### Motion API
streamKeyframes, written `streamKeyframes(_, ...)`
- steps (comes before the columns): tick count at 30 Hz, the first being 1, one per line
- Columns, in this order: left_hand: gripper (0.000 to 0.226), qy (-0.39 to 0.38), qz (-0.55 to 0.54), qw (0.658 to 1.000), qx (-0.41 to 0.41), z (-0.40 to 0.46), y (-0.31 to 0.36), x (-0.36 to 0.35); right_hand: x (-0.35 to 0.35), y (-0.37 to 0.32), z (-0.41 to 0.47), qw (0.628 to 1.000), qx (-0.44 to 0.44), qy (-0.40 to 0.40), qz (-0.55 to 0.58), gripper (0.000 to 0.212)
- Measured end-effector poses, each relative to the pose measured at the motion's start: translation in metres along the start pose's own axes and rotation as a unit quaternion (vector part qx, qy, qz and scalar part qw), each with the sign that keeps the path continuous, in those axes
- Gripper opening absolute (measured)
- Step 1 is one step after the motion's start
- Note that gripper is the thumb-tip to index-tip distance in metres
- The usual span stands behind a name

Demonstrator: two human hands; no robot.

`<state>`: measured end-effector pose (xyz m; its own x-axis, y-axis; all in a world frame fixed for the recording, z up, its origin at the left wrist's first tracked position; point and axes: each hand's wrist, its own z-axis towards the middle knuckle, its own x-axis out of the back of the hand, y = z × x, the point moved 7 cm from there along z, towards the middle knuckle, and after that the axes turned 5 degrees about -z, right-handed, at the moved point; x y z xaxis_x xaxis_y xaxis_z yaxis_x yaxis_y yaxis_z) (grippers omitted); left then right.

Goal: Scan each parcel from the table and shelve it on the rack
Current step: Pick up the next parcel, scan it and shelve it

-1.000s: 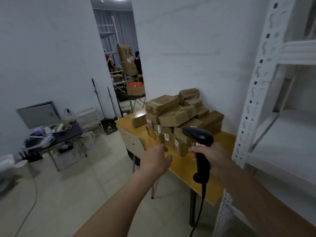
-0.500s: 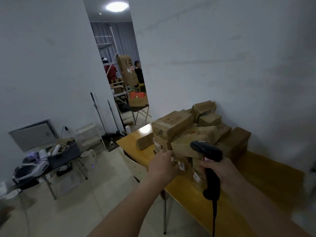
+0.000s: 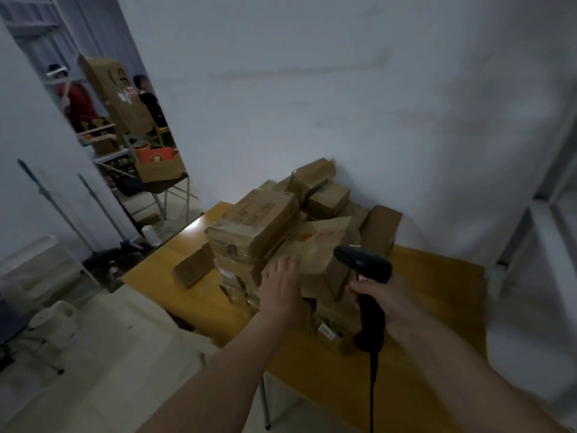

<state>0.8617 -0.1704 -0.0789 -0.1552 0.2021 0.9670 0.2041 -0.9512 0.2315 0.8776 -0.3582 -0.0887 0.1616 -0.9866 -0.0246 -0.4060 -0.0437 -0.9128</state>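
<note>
Now the left hand (image 3: pixel 282 287) has opened flat against the parcels (image 3: pixel 281 232); right hand (image 3: pixel 382 296) grips the scanner (image 3: pixel 365 276).

One wooden table (image 3: pixel 437 295), approx. a dozen cardboard parcels (image 3: pixel 259 226) stacked on it, exact no. unclear; one black barcode scanner (image 3: pixel 365 270); two hands, left (image 3: pixel 282 290) & right (image 3: pixel 387 301); two people (image 3: pixel 78 98) in bkgd doorway.

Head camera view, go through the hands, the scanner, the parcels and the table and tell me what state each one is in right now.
left hand: open, fingers straight, reaching to the pile.
right hand: grips the scanner's handle.
scanner: upright, head toward the parcels, cable hanging down.
parcel pile: stacked unevenly on the table.
lone parcel: lying apart, left of the pile.
table: carrying the parcels.
</note>
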Motion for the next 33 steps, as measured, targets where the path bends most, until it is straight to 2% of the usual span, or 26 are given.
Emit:
streamKeyframes(4, 0.091, -0.015, 0.01, 0.998, -0.062, 0.025, -0.003, -0.032, 0.001, 0.004, 0.012, 0.999, -0.022, 0.045, 0.007, 0.019)
streamKeyframes(9, 0.097, 0.013, -0.021, 0.992, -0.124, 0.039, -0.004, -0.05, 0.003, 0.004, 0.015, 0.995, -0.036, 0.083, 0.029, 0.02)
streamKeyframes(15, 0.077, 0.085, -0.13, 0.974, -0.163, 0.04, -0.008, -0.035, 0.005, -0.002, 0.008, 0.989, -0.041, 0.134, 0.048, 0.013)
streamKeyframes(18, 0.076, 0.113, -0.213, 0.957, -0.16, 0.043, -0.007, -0.012, 0.008, -0.006, 0.003, 0.988, -0.04, 0.141, 0.046, 0.015)
streamKeyframes(23, 0.078, 0.14, -0.347, 0.921, -0.109, 0.05, -0.007, 0.04, 0.013, -0.014, -0.008, 0.988, -0.022, 0.14, 0.058, 0.015)
streamKeyframes(26, 0.08, 0.167, -0.414, 0.892, -0.068, 0.05, -0.013, 0.068, 0.016, -0.018, -0.016, 0.989, -0.014, 0.132, 0.064, 0.018)
streamKeyframes(28, 0.078, 0.17, -0.482, 0.859, -0.022, 0.05, -0.02, 0.081, 0.017, -0.02, -0.022, 0.99, -0.009, 0.126, 0.065, 0.016)
streamKeyframes(31, 0.075, 0.128, -0.624, 0.77, 0.048, 0.052, -0.028, 0.085, 0.02, -0.023, -0.032, 0.991, 0.0, 0.121, 0.063, 0.014)
streamKeyframes(33, 0.075, 0.075, -0.704, 0.698, 0.105, 0.05, -0.029, 0.078, 0.022, -0.027, -0.038, 0.991, 0.005, 0.117, 0.063, 0.018)
